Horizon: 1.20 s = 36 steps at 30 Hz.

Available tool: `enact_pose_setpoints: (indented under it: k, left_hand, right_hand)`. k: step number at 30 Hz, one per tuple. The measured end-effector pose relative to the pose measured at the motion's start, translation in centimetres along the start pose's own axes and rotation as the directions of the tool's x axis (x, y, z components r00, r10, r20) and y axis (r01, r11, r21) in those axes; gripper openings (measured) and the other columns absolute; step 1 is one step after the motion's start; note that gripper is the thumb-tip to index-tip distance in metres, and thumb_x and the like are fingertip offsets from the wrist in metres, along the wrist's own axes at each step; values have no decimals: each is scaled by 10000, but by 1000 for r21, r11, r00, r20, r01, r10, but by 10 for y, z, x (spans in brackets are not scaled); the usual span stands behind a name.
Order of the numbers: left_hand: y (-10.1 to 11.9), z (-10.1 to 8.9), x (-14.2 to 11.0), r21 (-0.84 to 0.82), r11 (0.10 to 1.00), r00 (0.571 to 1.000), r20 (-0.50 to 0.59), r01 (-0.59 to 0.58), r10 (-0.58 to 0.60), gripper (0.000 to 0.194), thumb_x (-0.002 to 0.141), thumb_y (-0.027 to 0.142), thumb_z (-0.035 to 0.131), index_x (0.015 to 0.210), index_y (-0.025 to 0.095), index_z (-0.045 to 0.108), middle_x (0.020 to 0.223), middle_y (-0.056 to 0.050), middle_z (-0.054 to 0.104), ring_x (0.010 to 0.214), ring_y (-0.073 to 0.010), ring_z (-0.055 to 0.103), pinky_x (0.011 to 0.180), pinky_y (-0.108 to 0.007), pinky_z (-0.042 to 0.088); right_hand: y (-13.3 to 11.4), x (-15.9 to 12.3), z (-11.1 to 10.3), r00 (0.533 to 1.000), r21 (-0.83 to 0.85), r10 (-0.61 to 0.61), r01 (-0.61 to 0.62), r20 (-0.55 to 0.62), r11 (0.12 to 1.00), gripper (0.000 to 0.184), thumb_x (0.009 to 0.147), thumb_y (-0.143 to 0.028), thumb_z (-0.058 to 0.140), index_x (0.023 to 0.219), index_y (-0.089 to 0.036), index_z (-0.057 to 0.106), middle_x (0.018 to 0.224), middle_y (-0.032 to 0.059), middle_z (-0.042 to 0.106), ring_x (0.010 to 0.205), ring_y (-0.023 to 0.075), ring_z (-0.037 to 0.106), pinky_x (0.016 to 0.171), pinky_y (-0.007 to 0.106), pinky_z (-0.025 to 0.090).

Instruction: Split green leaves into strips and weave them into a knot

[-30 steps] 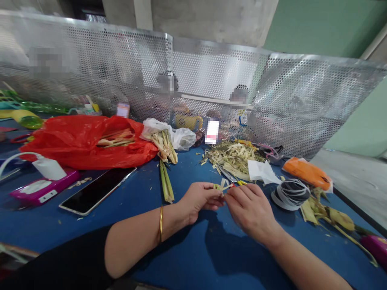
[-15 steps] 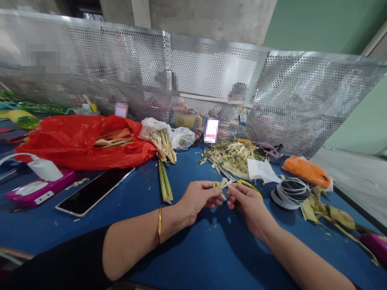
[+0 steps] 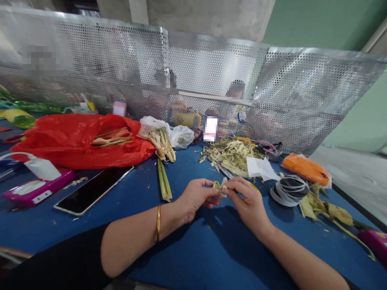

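Observation:
Between my two hands is a small pale green strip of plant leaf (image 3: 216,185), bent or folded over. My left hand (image 3: 198,199), with a gold bangle at the wrist, pinches it between thumb and fingers. The fingers of my right hand (image 3: 248,199) are closed on the strip's right end. Just behind my right hand lie scissors (image 3: 226,172), their yellow handles (image 3: 256,187) mostly hidden by the hand. Left of my left hand, a green stalk piece (image 3: 164,181) rests on the blue table (image 3: 193,249).
A heap of leaf scraps (image 3: 232,155) lies behind my hands. At right are a coil of white tape (image 3: 289,191), an orange packet (image 3: 306,170) and wilted leaves (image 3: 320,209). Leftward are a phone (image 3: 95,191), a purple power strip (image 3: 39,189) and a red bag (image 3: 72,141). A perforated metal screen (image 3: 211,60) stands behind.
My right hand has turned over the strip, its fingers now closer to my left fingertips. The strip's pale end, which stuck out to the right, is now shorter in view.

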<state>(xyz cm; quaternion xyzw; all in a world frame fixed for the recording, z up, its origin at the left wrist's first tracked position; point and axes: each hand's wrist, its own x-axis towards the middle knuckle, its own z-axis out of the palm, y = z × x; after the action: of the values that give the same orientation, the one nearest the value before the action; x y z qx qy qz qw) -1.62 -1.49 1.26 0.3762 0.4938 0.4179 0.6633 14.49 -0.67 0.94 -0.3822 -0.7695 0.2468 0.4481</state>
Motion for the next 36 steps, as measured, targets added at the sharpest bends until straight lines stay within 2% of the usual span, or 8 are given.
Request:
enact_pose_setpoints:
  k: [3,6,10,13,22,28,36]
  left_hand:
    - [0,2,-1,90,995,999,-13,-47,49,229,682,178,694,858,134,555,667,-49,700,517,-117,621,465,-184,412]
    - [-3,2,0,151,985,996,-16,-83,87,230,672,154,675,846,153,524,639,-31,693,481,-120,612,446,-185,398]
    - [-9,1,3,177,975,991,13,-133,132,242,684,166,657,839,179,472,640,-26,694,468,-121,612,439,-182,396]
    - [-10,0,3,190,970,988,31,-152,149,224,693,165,652,813,181,463,642,-27,692,465,-116,611,443,-178,401]
    - [-8,3,1,237,959,987,14,-159,160,186,705,114,635,773,174,473,608,-16,675,452,-111,603,452,-178,412]
    - [-9,2,2,335,923,980,9,-190,198,163,701,139,636,742,174,483,610,-30,681,472,-127,618,464,-193,427]
    - [-11,-1,2,502,824,957,29,-264,289,105,695,157,589,745,185,501,632,-22,678,512,-160,649,454,-204,418]
  right_hand:
    - [-4,-1,-1,999,-76,-34,36,32,996,169,878,-255,515,790,-220,654,793,36,619,774,168,570,708,268,436]
    - [-4,-2,1,997,-69,74,-72,30,995,142,863,-282,532,796,-213,636,752,20,635,698,156,559,653,256,430]
    - [-3,-2,4,969,14,247,-248,13,969,155,813,-322,584,736,-191,615,661,-1,608,593,130,505,565,238,397]
    - [-3,0,5,952,58,300,-303,60,951,201,809,-341,573,692,-182,612,636,-2,587,588,126,488,559,238,383]
    - [-5,-1,8,938,41,343,-345,51,938,175,732,-273,581,586,-185,543,541,-38,475,519,104,389,478,224,308]
    - [-2,-1,9,929,-2,367,-368,49,930,205,742,-301,567,579,-191,509,524,-45,433,508,100,373,466,218,288]
    - [0,-3,8,936,-130,348,-339,57,932,153,736,-236,546,592,-193,520,559,-28,517,527,111,446,495,231,320]
